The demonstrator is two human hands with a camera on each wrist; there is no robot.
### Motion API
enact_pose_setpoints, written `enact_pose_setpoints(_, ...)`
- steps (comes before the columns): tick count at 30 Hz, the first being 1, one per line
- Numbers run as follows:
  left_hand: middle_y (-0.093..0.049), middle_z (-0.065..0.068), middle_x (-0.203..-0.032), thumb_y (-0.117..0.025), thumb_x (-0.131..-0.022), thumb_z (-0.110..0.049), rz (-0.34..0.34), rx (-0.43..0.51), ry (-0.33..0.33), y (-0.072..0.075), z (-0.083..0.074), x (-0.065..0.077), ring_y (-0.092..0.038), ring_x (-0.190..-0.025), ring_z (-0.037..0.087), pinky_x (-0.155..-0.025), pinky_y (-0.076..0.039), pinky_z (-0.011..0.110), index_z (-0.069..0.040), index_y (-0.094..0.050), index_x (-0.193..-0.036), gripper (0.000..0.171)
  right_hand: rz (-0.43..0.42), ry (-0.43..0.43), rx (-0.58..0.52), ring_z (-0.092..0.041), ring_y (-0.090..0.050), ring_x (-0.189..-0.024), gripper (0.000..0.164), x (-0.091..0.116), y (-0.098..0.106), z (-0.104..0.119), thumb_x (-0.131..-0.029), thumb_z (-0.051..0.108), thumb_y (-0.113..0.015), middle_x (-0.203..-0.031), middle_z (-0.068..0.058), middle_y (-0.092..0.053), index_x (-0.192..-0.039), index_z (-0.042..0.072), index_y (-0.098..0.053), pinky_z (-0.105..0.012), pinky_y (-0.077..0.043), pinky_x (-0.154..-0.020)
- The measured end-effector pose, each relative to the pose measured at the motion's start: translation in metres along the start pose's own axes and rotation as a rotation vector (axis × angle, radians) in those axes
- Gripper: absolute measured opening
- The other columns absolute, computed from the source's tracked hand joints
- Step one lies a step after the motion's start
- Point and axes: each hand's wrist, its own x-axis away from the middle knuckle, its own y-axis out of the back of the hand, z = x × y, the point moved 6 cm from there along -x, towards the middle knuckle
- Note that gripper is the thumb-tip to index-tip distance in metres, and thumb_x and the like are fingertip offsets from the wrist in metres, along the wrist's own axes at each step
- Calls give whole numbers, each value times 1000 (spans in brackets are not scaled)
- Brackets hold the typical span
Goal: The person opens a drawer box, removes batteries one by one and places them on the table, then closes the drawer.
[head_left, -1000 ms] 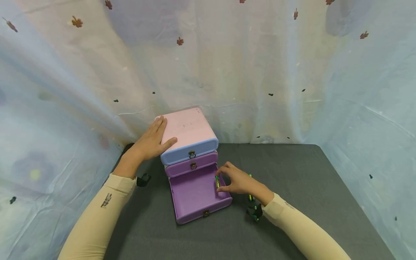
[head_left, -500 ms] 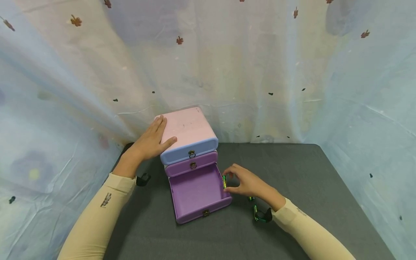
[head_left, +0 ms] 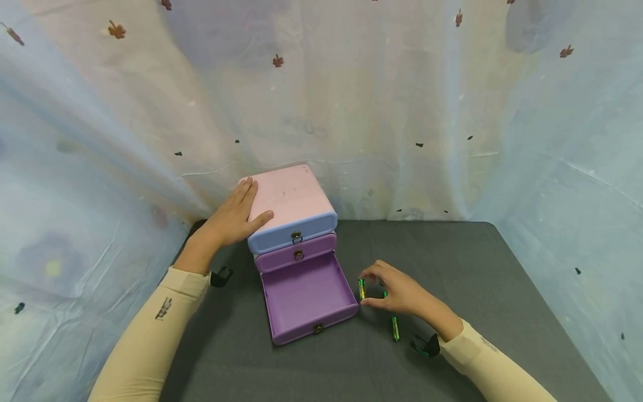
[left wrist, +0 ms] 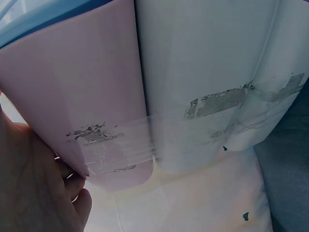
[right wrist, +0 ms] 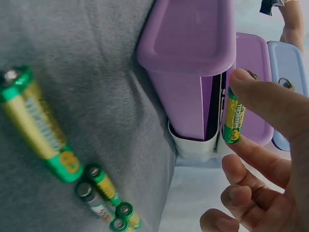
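Note:
My left hand [head_left: 232, 215] lies with straight fingers over the left edge of the pink top of a small chest of drawers [head_left: 291, 195]. Between the thumb and index finger of my right hand [head_left: 402, 291] a green and yellow battery [right wrist: 233, 116] is pinched by its ends, the other fingers held loosely away. This hand hovers just right of the front corner of the bottom purple drawer [head_left: 315, 326], which is pulled out with its bare floor showing. Loose batteries lie under and beside the hand, including one green battery [head_left: 395, 328] nearer the front.
Above the pulled-out drawer, a purple drawer [head_left: 281, 259] and a blue drawer [head_left: 273, 240] with ring pulls are closed. In the right wrist view several batteries [right wrist: 104, 183] lie on the grey table cloth [right wrist: 96, 58]. A patterned curtain [head_left: 392, 111] hangs behind the table.
My right hand has moved right, out from over the open drawer to beside it, still pinching the battery. Batteries on the table have come into fuller view. My left hand stays put.

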Motion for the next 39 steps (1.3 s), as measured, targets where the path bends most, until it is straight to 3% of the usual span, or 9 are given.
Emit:
enact_pose_setpoints(4,12,17,-179,-39,-109,-69,2,-1,0,0,0,0,10,-166,34,-133,-3,56,-1,8,-170,102,-17,-3,17,-7,-52,-88,44,10,1,-1,-92,35,-89,-104,10,-53,-125,14,-70,-27,-48,-72)
enact_pose_setpoints(13,12,17,-179,-39,-109,-69,4,3,2,1,-1,0,11,-166,34,-133,-3,57,-2,8,-170,102,14,-85,17,-22,-64,-98,47,30,-5,-8,-91,43,-88,-112,0,-62,-127,18,-69,-34,-54,-78)
enact_pose_setpoints(28,11,16,-180,-40,-108,-70,-2,8,-3,0,0,0,11,-166,33,-133,-2,56,-2,7,-170,103,34,-139,41,-18,-66,-105,48,56,-18,-17,-88,45,-91,-119,6,-62,-121,18,-70,-41,-59,-85)
enact_pose_setpoints(39,12,16,-180,-39,-109,-69,-2,3,0,0,0,1,12,-166,33,-133,-2,56,-3,8,-170,102,43,-192,33,-7,-62,-104,49,71,-26,-26,-85,46,-93,-113,12,-58,-120,22,-70,-41,-58,-87)
